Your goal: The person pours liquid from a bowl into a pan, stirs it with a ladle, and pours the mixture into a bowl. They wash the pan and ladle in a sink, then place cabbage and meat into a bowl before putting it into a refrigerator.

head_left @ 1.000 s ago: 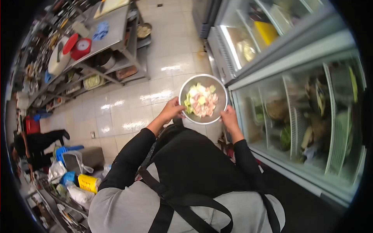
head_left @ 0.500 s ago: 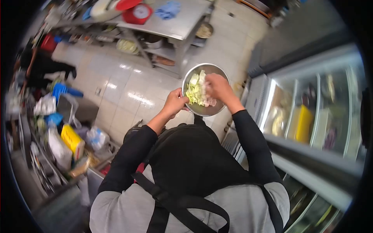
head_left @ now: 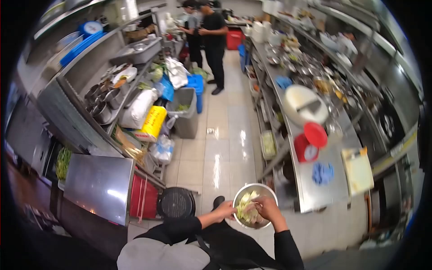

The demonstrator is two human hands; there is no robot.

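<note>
My left hand [head_left: 225, 210] grips the near-left rim of a round steel bowl [head_left: 272, 192] held out before my body. Inside lie pale green chopped cabbage pieces [head_left: 245, 203] and some pinkish pieces [head_left: 258, 219], too blurred to name. Over the bowl's right side my right hand [head_left: 268, 209] reaches in with fingers bent down among the food. Whatever its fingertips hold is hidden.
Right of the bowl is a steel table [head_left: 310, 198] with a red scale [head_left: 308, 148], blue cloth [head_left: 323, 173] and cutting board [head_left: 358, 171]. A black round stool [head_left: 175, 202] and grey bin [head_left: 185, 121] stand left. Two people [head_left: 211, 40] stand up the tiled aisle [head_left: 216, 148].
My view has swung left, from the lit glass-front fridge to the long aisle. The bowl came along in my left hand, and my right hand is still in it.
</note>
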